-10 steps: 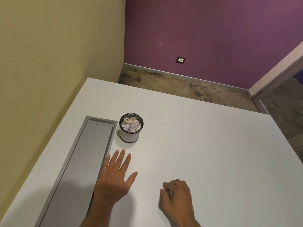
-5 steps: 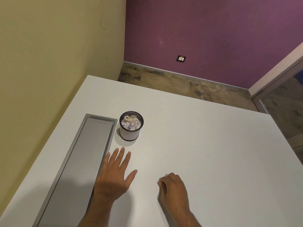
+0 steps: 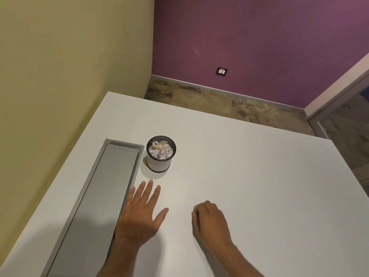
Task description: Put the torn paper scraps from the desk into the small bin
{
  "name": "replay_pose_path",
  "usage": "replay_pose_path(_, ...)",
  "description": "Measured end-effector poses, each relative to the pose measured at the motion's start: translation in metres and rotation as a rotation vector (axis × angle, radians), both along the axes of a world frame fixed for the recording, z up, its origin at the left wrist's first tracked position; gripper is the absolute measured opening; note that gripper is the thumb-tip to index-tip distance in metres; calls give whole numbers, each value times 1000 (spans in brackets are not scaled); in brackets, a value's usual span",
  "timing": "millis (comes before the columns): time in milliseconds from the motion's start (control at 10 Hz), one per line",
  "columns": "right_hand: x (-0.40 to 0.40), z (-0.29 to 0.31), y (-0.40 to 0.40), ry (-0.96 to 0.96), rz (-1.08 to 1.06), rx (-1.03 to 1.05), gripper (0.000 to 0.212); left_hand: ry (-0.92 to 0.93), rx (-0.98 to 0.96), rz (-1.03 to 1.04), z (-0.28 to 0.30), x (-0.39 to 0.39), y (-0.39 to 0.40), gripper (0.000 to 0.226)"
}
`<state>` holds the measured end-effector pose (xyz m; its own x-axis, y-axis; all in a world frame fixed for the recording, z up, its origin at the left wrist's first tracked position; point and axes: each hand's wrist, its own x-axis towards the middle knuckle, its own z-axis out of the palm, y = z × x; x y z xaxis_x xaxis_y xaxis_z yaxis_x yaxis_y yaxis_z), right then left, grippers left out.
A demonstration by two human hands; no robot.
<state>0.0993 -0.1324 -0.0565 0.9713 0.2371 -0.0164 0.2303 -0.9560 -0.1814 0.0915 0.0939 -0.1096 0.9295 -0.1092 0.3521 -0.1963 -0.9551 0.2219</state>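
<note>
My right hand (image 3: 209,222) rests on the white desk (image 3: 259,186), fingers curled under; I cannot tell whether they pinch anything. My left hand (image 3: 139,214) lies flat, fingers spread. Beyond it, the small bin (image 3: 160,163) stands upright, holding the paper scraps (image 3: 160,150), just right of the grey tray (image 3: 95,196).

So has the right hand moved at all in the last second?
Yes, slightly. The right hand, loosely curled, has crept left toward the flat left hand, judged against the small bin.
</note>
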Motion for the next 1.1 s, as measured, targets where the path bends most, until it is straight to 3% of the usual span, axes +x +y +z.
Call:
replay_pose_path(100,17,3,4,21,-51,-4,15,-3,-6,1,1,0,0,67)
replay_pose_path(300,82,45,34,16,-202,534,18,0,-18,5,2,1,0,66)
replay_pose_path(400,127,84,64,-47,-63,601,17,-23,-32,14,2,1,-1,64)
replay_pose_path(700,169,109,102,149,185,103,15,-6,-33,12,1,2,0,65)
replay_pose_path(900,168,106,103,159,240,62,17,-3,-26,10,4,1,0,64)
replay_pose_path(1100,165,103,104,60,215,151,29,12,-69,-9,6,2,-1,65)
